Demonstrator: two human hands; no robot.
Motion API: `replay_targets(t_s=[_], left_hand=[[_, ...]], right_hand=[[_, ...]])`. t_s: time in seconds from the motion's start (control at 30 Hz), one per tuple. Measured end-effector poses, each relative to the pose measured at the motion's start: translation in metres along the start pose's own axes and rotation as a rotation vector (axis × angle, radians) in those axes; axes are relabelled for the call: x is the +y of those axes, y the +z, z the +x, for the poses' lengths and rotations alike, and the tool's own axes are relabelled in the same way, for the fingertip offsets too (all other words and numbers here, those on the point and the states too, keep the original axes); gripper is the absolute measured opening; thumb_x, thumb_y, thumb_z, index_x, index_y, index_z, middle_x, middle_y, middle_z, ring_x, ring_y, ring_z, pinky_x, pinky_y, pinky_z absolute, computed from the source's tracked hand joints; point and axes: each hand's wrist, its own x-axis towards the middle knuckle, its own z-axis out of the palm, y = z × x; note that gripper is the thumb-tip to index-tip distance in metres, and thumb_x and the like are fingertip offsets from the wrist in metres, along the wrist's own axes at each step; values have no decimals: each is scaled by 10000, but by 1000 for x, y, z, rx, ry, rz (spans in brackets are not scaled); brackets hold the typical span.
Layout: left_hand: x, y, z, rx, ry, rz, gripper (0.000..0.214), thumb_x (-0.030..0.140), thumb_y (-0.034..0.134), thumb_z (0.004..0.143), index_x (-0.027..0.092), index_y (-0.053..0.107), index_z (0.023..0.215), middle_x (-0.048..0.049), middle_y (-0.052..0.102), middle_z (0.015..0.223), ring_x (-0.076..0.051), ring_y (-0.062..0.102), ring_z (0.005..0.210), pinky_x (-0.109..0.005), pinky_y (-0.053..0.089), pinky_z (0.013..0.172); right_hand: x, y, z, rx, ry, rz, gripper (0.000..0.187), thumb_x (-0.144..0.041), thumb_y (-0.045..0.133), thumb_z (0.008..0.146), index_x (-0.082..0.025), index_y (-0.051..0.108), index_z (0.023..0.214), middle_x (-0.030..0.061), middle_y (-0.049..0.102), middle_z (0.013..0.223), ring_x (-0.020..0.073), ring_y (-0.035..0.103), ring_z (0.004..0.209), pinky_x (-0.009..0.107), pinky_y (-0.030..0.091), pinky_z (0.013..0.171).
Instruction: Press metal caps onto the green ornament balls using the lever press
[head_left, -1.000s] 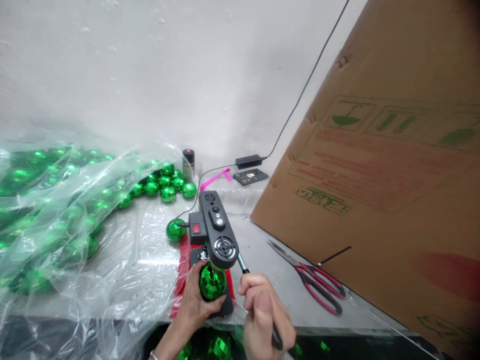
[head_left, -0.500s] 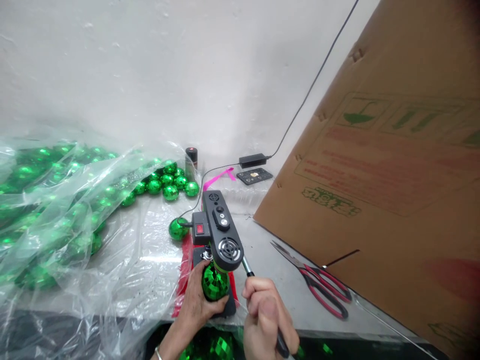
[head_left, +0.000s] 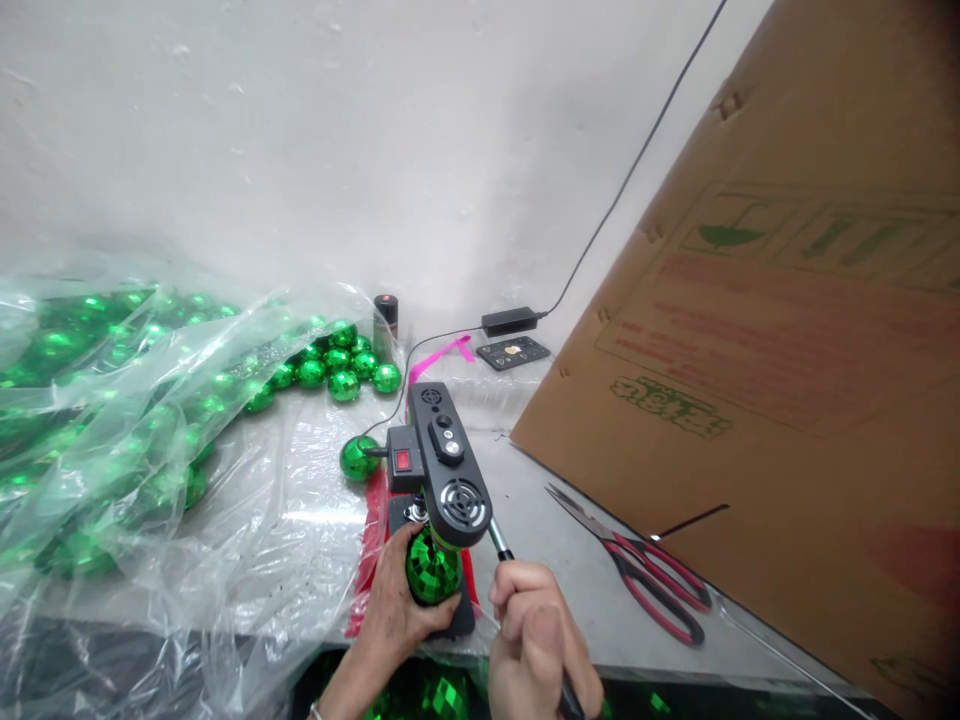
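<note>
Item: one green faceted ball [head_left: 433, 572], clasped in my left grip [head_left: 396, 598], at the front end of the black machine [head_left: 450, 472]. Item: one black-handled lever [head_left: 498, 538], my right grip [head_left: 536, 630] closed around it. Item: red-and-black scissors [head_left: 615, 546], on the surface [head_left: 517, 490] beside the cardboard box [head_left: 750, 340].

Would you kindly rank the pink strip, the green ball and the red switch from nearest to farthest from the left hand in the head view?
1. Green ball: held in the left hand.
2. Red switch: on the machine.
3. Pink strip: behind the machine.
</note>
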Motion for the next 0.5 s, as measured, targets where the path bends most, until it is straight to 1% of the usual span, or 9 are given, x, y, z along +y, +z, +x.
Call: replay_targets(t_s=[0.13,0.3,0.5], left_hand=[[-4,1,-1,4,6,11,820,313,892,642,166,632,1405,-173,770,1338,-417,759,1245,-653,616,1117],[-8,3,-1,22,49,28,820,308,887,648,166,622,1411,-174,774,1333,-412,769,1234,-649,628,1103],[-11,5,0,39,105,32,835,306,895,630,169,613,1403,-175,787,1305,-410,787,1199,-629,652,1069]], right_hand=[[0,0,2,-18,-41,-2,434,-160,447,1134,-227,491,707,-46,534,664,108,553,620,261,383,556],[2,0,3,-19,-57,11,435,-161,436,1131,-224,481,702,-50,524,677,98,550,636,244,402,562],[7,-2,0,-25,-45,40,423,-163,454,1114,-223,502,698,-39,537,664,112,549,607,262,386,542]])
